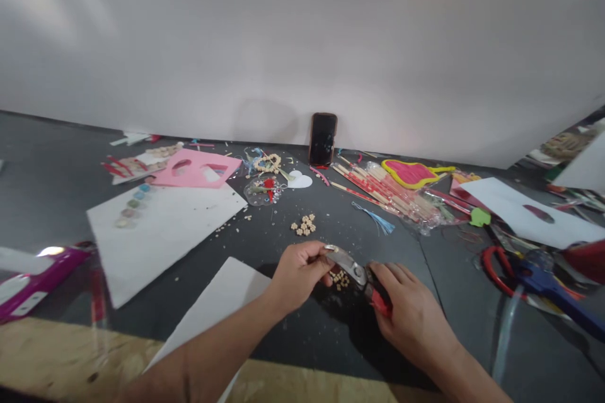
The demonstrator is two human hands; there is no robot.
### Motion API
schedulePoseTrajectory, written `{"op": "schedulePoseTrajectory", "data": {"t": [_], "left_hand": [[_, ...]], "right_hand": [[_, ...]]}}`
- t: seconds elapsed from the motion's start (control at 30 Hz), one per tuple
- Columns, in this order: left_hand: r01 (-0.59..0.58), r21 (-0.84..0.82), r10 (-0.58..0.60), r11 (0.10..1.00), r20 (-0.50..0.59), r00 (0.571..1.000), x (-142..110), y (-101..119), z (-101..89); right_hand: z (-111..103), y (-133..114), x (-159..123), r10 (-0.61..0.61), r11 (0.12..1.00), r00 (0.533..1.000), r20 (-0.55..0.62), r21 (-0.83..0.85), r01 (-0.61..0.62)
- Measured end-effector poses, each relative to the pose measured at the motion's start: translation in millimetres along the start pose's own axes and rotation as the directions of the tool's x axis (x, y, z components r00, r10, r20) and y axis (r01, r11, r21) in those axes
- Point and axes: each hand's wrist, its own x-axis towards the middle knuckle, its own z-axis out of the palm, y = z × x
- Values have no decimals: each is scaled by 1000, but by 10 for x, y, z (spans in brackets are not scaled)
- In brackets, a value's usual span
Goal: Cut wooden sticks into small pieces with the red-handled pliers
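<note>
From my head camera, my left forearm slants in from the lower left, and my left hand [297,272] pinches a small pale piece [332,249] between thumb and fingers, at the tip of the red-handled shears [360,276]. My right hand [411,302] comes in from the lower right, its fingers wrapped around the handles; the shears' metal end points up and left, toward my left fingers. Small wooden bits [339,279] lie below the shears, with another wooden cluster [305,225] just beyond my left hand.

Dark tabletop [302,343] lies between my forearms, meeting a pale wood strip [302,381] on my side. A white sheet [222,293] runs partly behind my left forearm. Rightward, tabletop stretches to a blue tool [551,283]. Far off, a white panel [189,56] closes the reach, a phone [323,138] standing against it.
</note>
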Motion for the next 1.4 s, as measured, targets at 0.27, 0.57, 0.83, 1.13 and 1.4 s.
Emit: {"op": "schedulePoseTrajectory", "data": {"t": [0.27, 0.57, 0.83, 1.13, 1.4], "left_hand": [[-75, 113, 81, 991, -46, 996, -26, -4, 1], [-74, 57, 75, 996, -19, 997, -5, -34, -14], [-24, 90, 21, 996, 36, 999, -4, -27, -24], [-20, 119, 15, 993, 40, 999, -10, -43, -30], [-9, -2, 8, 1000, -35, 999, 2, 36, -29]], "right_hand": [[-4, -4, -3, -5, 999, 1000, 24, 37, 5], [29, 1, 1, 2, 1000, 1000, 26, 6, -2], [40, 34, 22, 3, 996, 1000, 28, -90, -1], [29, 41, -13, -29, 999, 999, 20, -26, 29], [-46, -81, -3, -94, 994, 988, -125, -60, 87]]}}
